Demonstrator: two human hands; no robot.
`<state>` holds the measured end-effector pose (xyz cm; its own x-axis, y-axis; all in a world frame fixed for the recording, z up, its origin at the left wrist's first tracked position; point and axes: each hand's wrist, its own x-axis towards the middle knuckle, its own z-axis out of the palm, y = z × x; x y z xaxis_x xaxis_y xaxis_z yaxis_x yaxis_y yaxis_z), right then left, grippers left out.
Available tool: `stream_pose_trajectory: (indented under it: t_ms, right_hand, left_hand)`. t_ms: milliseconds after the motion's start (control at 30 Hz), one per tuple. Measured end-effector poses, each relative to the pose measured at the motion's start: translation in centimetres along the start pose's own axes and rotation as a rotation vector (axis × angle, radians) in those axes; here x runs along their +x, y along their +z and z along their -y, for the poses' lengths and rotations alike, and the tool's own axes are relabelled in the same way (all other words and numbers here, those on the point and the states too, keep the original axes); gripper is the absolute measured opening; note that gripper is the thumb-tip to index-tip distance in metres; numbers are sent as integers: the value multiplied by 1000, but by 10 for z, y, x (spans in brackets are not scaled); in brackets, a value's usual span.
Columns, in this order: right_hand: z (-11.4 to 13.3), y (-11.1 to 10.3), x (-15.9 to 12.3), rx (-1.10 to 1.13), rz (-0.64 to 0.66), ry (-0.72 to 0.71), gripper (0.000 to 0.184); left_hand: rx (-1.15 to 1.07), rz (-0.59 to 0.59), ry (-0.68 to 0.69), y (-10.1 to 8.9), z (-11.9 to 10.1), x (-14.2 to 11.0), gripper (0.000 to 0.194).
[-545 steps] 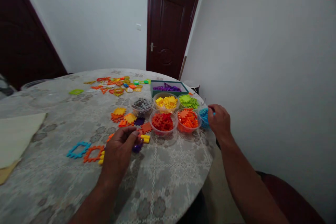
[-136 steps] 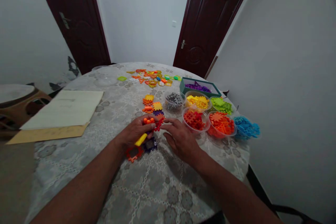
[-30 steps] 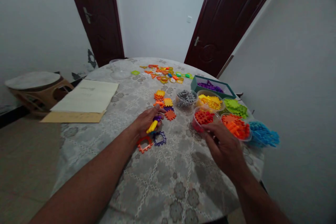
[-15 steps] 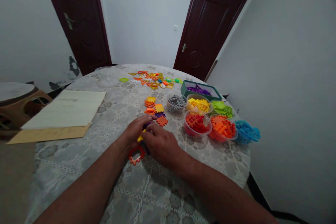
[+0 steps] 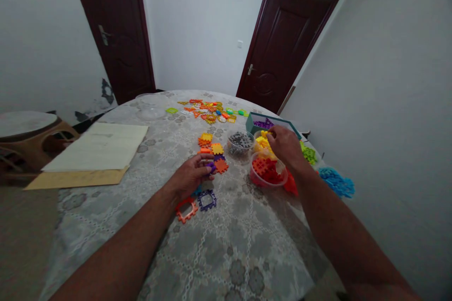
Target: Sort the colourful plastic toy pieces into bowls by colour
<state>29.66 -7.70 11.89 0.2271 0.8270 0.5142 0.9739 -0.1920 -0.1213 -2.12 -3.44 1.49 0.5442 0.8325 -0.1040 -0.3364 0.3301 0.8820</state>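
In the head view, the left hand point(image 5: 194, 172) is over the near half of the table point(image 5: 219, 254), thumb and fingers pinched on a small purple piece point(image 5: 211, 167). An orange tile point(image 5: 221, 166) with toothed edges lies just to the right of those fingertips, and a yellow tile point(image 5: 217, 148) lies a little farther toward the far edge. On the near-edge side of this hand a purple frame point(image 5: 207, 200) and an orange frame point(image 5: 186, 209) lie flat beside each other; a blue piece point(image 5: 197, 191) shows partly from under the palm.

The right hand point(image 5: 285, 143) is toward the right edge, its fingertips closed around a yellow piece point(image 5: 264, 134). A clear bowl of yellow pieces point(image 5: 255, 148) is directly below them, so the right hand is much the nearer to it; the left is well apart. The long axis of the pinched yellow piece is too small to tell, and whether it touches the heap is unclear. The bowl of red pieces point(image 5: 263, 182) stands on the near-edge side of that bowl, the bowl of grey pieces point(image 5: 236, 150) just to its left, and the green box point(image 5: 250, 127) toward the far edge.
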Motion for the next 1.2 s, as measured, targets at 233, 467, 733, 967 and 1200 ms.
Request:
stream_pose_trajectory:
  t_ms: [233,467,733,967,1200]
  right_hand:
    - [-15,14,17,-119,37,128,31]
    - [73,-1,-66,547,272,-212,28]
    - [126,6,-115,773,410,-205,27]
    - [87,-21,-87,670,516,-277,22]
    - [-5,-16,20,296,217,11,27]
  left_hand:
    - [84,-2,9,-1,4,-1,51]
    - [148,32,-5,-1,1,-3,49]
    - [180,144,13,-1,3,-4,46]
    - [177,-26,36,5,-3,-3,43]
    - [111,-173,190,-1,-7,1,34]
